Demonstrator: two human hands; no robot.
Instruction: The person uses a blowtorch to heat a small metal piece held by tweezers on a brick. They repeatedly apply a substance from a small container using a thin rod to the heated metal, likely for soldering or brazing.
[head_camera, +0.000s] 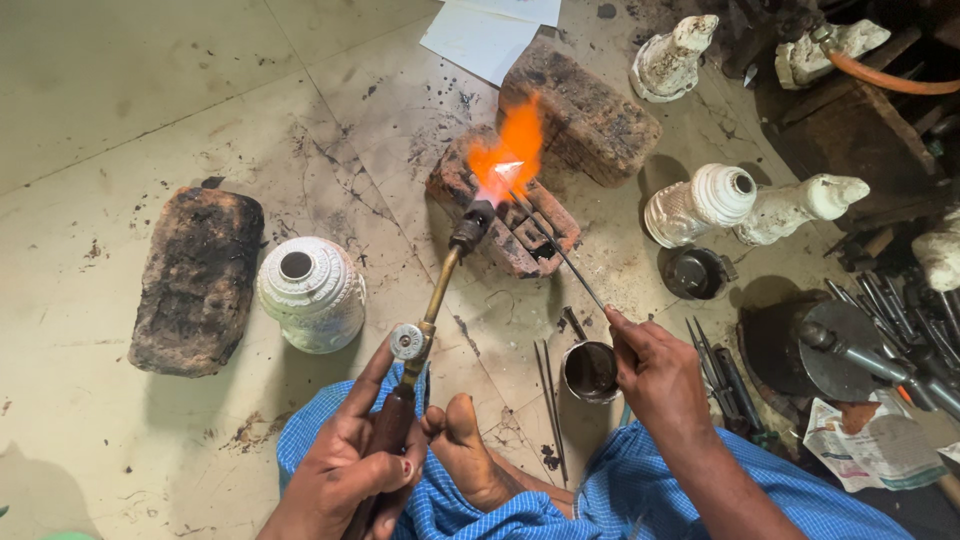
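Note:
My left hand (350, 460) grips the dark handle of a brass blowtorch (440, 290), its nozzle pointing up and away. An orange flame (510, 150) plays on a small bright piece lying on a scorched brick (530, 235). My right hand (655, 370) pinches a thin metal rod (560, 250) whose far tip reaches into the flame. Below the hands lie my bare foot (465, 450) and blue checked cloth (640, 490).
A small metal cup (590, 372) stands by my right hand, thin rods (548, 400) beside it. White ribbed vessels (312, 292), (700, 203) and charred bricks (198, 280), (585, 110) stand on the tiled floor. Tools (890, 330), an orange hose (890, 78) and papers (480, 35) lie right and behind.

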